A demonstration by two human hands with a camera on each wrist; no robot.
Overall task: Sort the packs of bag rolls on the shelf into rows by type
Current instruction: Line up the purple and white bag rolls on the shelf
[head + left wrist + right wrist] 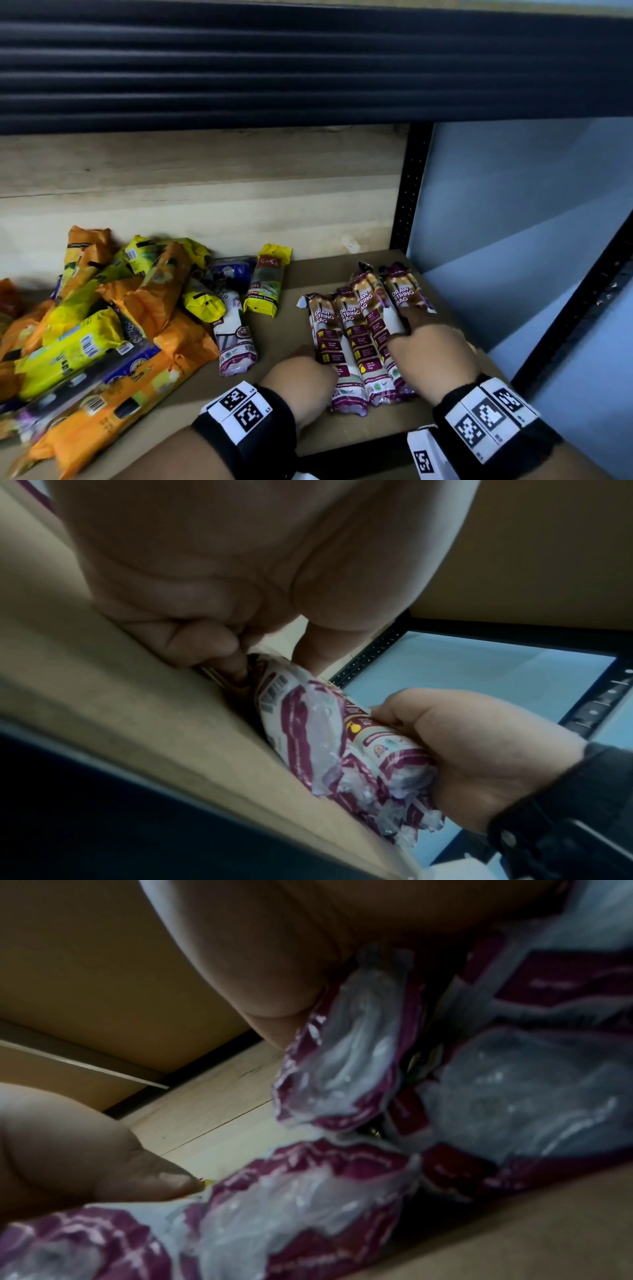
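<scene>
Several purple-and-white "DRAW STRING BAG" packs lie side by side in a row on the right of the brown shelf board. My left hand is at the row's left side, near the packs' front ends. In the left wrist view its curled fingers and thumb pinch the leftmost pack. My right hand lies over the right side of the row, its fingers curled round the rightmost packs. The fingertips of both hands are hidden in the head view.
A loose pile of orange and yellow packs fills the shelf's left side. Beside it lie a white-and-purple pack, a yellow-green pack and a dark blue pack. A black upright and a pale blue wall bound the right.
</scene>
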